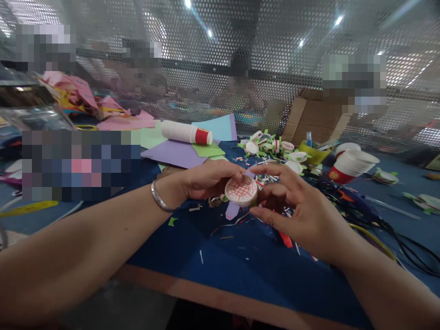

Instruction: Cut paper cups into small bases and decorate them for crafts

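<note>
A small paper-cup turtle [241, 190] is held above the blue table. Its round white top bears a red grid pattern, and a light purple paper piece [232, 211] sticks out at the front edge. My left hand [216, 178] grips it from the left, the thumb resting on its rim and the other fingers hidden underneath. On its right side, my right hand [287, 197] curves around it with fingers apart; the index fingertip is close to a purple tab at the back. Whether that fingertip touches the tab, I cannot tell.
Behind lie stacked paper cups [185, 133] on coloured paper [178, 153]. Several green-legged cup turtles [264, 143] sit beyond paper scraps. On the right are upright cups [354, 165], a blue glue gun [347, 197] with its cable, and a cardboard box [309, 117] against the perforated metal screen.
</note>
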{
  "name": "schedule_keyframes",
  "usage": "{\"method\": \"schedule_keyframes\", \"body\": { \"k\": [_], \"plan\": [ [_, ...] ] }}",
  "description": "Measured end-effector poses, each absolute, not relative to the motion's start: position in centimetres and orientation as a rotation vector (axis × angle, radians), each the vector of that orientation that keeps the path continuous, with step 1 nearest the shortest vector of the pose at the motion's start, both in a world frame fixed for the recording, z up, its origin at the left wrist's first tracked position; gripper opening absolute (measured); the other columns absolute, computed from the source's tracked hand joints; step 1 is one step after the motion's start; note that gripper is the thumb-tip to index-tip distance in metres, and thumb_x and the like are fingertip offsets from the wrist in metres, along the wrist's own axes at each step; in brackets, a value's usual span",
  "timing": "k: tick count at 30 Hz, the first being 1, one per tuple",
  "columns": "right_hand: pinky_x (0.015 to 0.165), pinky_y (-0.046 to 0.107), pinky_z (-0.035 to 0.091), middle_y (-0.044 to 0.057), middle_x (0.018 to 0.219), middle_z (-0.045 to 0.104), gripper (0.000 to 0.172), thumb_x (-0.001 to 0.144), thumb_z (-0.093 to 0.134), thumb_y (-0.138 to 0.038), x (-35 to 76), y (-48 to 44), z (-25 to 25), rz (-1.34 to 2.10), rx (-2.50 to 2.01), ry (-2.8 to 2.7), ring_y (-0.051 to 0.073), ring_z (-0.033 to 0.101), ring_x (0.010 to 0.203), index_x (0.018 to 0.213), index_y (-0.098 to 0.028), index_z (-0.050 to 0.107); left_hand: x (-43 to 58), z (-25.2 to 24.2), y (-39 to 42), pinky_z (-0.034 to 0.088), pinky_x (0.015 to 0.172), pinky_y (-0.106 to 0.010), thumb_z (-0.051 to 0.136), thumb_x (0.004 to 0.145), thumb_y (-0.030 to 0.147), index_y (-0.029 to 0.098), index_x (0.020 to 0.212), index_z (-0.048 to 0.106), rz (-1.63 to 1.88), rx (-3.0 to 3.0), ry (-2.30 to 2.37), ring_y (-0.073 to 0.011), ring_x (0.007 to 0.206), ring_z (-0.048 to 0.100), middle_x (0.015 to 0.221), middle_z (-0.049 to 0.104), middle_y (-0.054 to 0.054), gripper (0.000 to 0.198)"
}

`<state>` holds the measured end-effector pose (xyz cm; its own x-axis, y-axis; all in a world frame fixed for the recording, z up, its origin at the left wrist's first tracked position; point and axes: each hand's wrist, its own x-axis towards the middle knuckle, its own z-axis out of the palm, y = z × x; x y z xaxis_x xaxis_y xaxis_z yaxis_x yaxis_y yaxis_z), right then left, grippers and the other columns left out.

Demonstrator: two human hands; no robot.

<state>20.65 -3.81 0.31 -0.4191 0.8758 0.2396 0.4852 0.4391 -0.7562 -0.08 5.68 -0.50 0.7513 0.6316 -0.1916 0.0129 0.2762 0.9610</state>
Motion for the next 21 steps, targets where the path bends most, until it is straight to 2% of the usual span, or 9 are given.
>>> {"method": "schedule_keyframes", "body": {
  "k": [7, 12, 21],
  "plan": [
    [0.058, 0.025, 0.048, -0.006, 0.089, 0.074, 0.050, 0.094, 0.067, -0.021, 20.53, -3.82, 0.03, 0.834, -1.093, -1.953, 0.011, 0.060, 0.062, 0.137, -0.038, 0.048, -0.39, -1.34, 6.37, 0.048, 0.062, -0.024, 0.067, 0.071, 0.022, 0.011, 0.084, 0.064, 0.482, 1.218, 0.484, -0.0148, 0.068, 0.065, 0.078, 0.074, -0.010, 0.016],
    [0.057, 0.025, 0.049, -0.005, 0.086, 0.072, 0.048, 0.094, 0.066, -0.020, 20.55, -3.80, 0.12, 0.881, -1.085, -1.941, 0.010, 0.060, 0.060, 0.137, -0.034, 0.049, -0.22, -1.29, 6.22, 0.050, 0.067, -0.025, 0.065, 0.070, 0.020, 0.010, 0.084, 0.065, 0.475, 1.225, 0.520, -0.0160, 0.071, 0.067, 0.082, 0.075, -0.012, 0.018],
    [0.054, 0.024, 0.047, -0.002, 0.084, 0.072, 0.046, 0.094, 0.065, -0.019, 20.35, -3.84, 0.57, 0.990, -1.116, -1.956, 0.012, 0.063, 0.060, 0.137, -0.028, 0.049, -0.06, -0.91, 5.90, 0.046, 0.061, -0.024, 0.064, 0.066, 0.017, 0.011, 0.082, 0.066, 0.439, 1.214, 0.570, -0.0139, 0.067, 0.064, 0.078, 0.074, -0.008, 0.017]
  ]
}}
